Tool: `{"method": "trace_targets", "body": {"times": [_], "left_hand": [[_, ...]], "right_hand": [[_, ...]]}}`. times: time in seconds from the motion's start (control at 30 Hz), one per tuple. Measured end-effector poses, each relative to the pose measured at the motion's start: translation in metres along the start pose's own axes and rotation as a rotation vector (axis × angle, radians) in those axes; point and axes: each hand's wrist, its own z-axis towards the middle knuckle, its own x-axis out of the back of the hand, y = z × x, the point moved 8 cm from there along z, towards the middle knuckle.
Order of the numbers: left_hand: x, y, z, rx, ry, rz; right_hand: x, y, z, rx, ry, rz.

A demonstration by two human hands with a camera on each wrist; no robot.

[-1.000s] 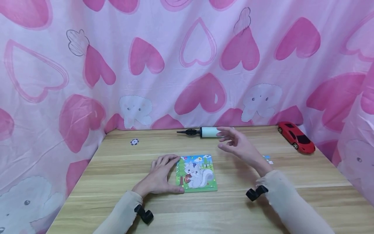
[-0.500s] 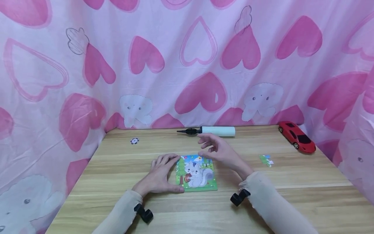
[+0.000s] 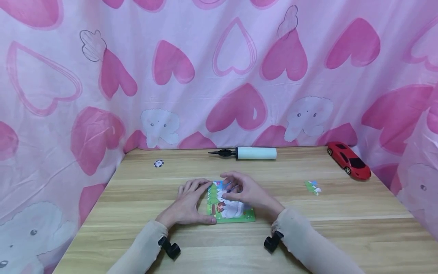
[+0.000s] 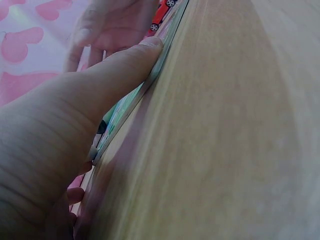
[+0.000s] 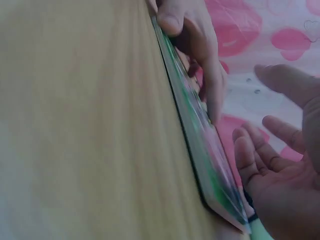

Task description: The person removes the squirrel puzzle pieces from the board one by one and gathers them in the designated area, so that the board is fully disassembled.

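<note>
A square jigsaw puzzle (image 3: 236,216) with a white squirrel picture lies flat on the table. My left hand (image 3: 186,203) holds it along its left side, the thumb on the near corner and the forefinger at the far corner. In the left wrist view the left thumb (image 4: 127,62) lies on the edge of the puzzle board. Above the puzzle hovers my right hand (image 3: 251,192), its fingers loosely bent, hiding the upper right of the picture. Its palm (image 5: 287,195) shows in the right wrist view with nothing in the fingers.
A few loose puzzle pieces (image 3: 312,187) lie to the right on the wooden table (image 3: 342,239). At the back are a hand pump (image 3: 256,153) and a red toy car (image 3: 349,160). A round chip (image 3: 159,163) lies at back left. A pink heart curtain (image 3: 184,114) hangs behind.
My right hand has moved left and lower, from beside the pump to over the puzzle, uncovering the pump and the loose pieces. My left hand has stayed at the puzzle's left side.
</note>
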Motion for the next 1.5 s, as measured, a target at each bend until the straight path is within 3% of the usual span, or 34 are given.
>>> {"method": "trace_targets", "body": {"times": [0.3,0.53,0.77,1.1,1.5], "left_hand": [[0.001,0.001,0.001,0.004,-0.005,-0.008],[0.001,0.002,-0.001,0.006,0.000,-0.017],[0.000,0.004,0.000,-0.012,0.005,-0.018],[-0.001,0.002,0.000,-0.013,0.009,-0.012],[0.000,0.001,0.000,-0.027,0.017,-0.016]], "right_hand": [[-0.011,0.010,-0.002,-0.037,-0.008,-0.026],[-0.016,0.010,0.000,0.027,-0.004,-0.183],[-0.021,0.008,-0.001,0.063,0.021,-0.262],[-0.030,0.005,0.001,0.046,-0.039,-0.361],[-0.034,0.002,0.002,0.031,-0.096,-0.346]]}}
